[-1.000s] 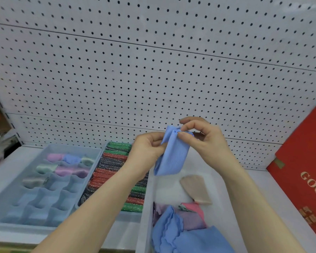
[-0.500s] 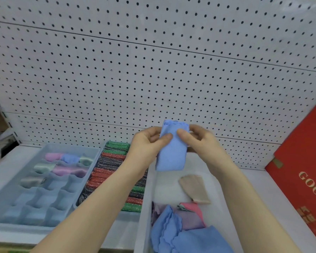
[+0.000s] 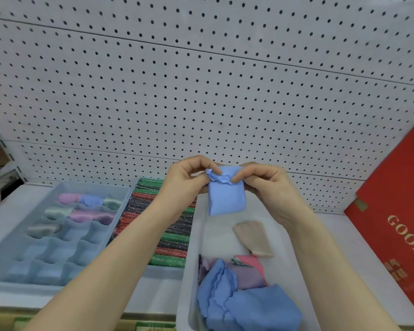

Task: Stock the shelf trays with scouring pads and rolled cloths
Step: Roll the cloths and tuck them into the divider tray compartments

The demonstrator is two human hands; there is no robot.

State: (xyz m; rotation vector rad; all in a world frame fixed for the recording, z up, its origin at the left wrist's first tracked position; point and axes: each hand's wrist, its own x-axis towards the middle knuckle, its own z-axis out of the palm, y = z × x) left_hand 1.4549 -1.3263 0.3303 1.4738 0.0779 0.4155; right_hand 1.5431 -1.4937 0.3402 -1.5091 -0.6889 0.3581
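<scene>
Above three trays, left hand and right hand pinch one seemingly folded cloth.

Shop shelf, white pegboard backing, product trays, red boxed goods

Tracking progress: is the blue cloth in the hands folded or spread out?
Folded. The blue cloth is a narrow strip, layered edges bunched on top, pinched by left hand and right hand.

Divided tray sitting left; scouring pads lying in middle tray; cloth bin sitting right; box standing beyond it.
</scene>
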